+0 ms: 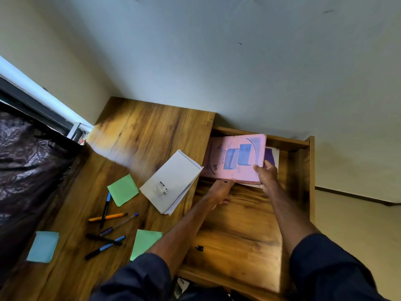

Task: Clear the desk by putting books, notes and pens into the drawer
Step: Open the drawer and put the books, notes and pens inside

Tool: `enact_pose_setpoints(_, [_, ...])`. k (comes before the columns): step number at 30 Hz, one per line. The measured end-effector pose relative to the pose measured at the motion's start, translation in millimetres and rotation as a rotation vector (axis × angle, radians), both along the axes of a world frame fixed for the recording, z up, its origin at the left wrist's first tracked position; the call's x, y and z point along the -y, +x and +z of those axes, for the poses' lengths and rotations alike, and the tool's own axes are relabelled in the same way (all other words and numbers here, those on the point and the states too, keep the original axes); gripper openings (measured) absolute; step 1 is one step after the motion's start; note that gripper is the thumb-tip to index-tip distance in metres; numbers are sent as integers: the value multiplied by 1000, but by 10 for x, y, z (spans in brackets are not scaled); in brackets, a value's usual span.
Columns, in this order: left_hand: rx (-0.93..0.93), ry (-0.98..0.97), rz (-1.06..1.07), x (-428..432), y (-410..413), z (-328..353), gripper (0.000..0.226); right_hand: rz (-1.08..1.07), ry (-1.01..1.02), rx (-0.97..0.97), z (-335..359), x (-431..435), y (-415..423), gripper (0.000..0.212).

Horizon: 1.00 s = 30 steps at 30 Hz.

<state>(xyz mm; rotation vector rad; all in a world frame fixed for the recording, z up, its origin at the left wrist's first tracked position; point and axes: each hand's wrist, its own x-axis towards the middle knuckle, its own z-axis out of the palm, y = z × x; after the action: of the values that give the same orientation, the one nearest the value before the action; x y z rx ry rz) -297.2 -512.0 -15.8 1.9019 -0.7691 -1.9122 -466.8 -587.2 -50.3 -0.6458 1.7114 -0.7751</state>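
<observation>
Pink book (236,158): it's over the far left end of the open drawer (301,170), right edge tipped up, not yet lying flat
Under it: a purple-and-white book (271,155) peeks out at the right, so this one looks to be going on top of a stack
Right hand (268,173): pinching the book's near right corner, thumb on the cover and fingers behind the edge, a grip that steers the angle
Left hand (219,193): fingertips meet the near edge from below, likely propping it so it goes down gently; can't tell how far they curl round it
Drawer: pulled well out at the right side of the bench (147,127), with plenty of bare wooden floor at its near end for the rest
Spiral notepad (173,181): face down at the bench's right edge, just beside the drawer, probably the easiest next pick
Green sticky pads: one (123,189) mid-bench left of the notepad, one (145,243) by the near edge, partly under the left arm
Blue sticky pad (43,246): alone at the near left corner
Pens (103,239): scattered loose between the sticky pads, an orange pen (107,217) among them, some crossing, so a gather may be needed
Progress: early, I'd judge, with most of the clutter left on top
</observation>
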Motion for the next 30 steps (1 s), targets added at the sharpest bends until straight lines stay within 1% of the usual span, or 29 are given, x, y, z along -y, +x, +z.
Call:
enact_pose_setpoints(3, [-21, -8, -14, 22, -27, -2, 58, -50, 73, -20, -115, 16, -181, 43])
enact_pose_setpoints(6, [-28, -11, -30, 21, -57, 28, 59, -94, 118, -53, -229, 20, -309, 42])
enact_pose_setpoints(10, [4, -16, -51, -8, -67, 35, 57, -133, 34, -309, -330, -5, -355, 29])
enact_pose_setpoints(13, [44, -29, -68, -39, -52, 2, 54, -141, -13, -361, -317, -69, -295, 24])
enact_pose_setpoints(15, [86, -38, -83, -55, -46, -4, 51, -95, -49, -374, -263, -146, -202, 23])
enact_pose_setpoints(18, [170, -129, -132, -86, -4, 43, 39, -41, -138, -343, -131, -284, 50, 23])
enact_pose_setpoints(22, [235, -418, -162, -221, 223, 257, 26, 52, -295, -212, 82, -437, 529, 16])
enact_pose_setpoints(24, [281, -506, -135, -345, 414, 379, 19, 133, -348, -154, 212, -500, 798, 15])
enact_pose_setpoints(27, [372, -524, -11, -548, 770, 499, 16, 264, -370, -73, 350, -579, 1211, 13])
enact_pose_setpoints(30, [448, -471, 125, -804, 1191, 508, 16, 437, -414, -96, 428, -688, 1567, 11])
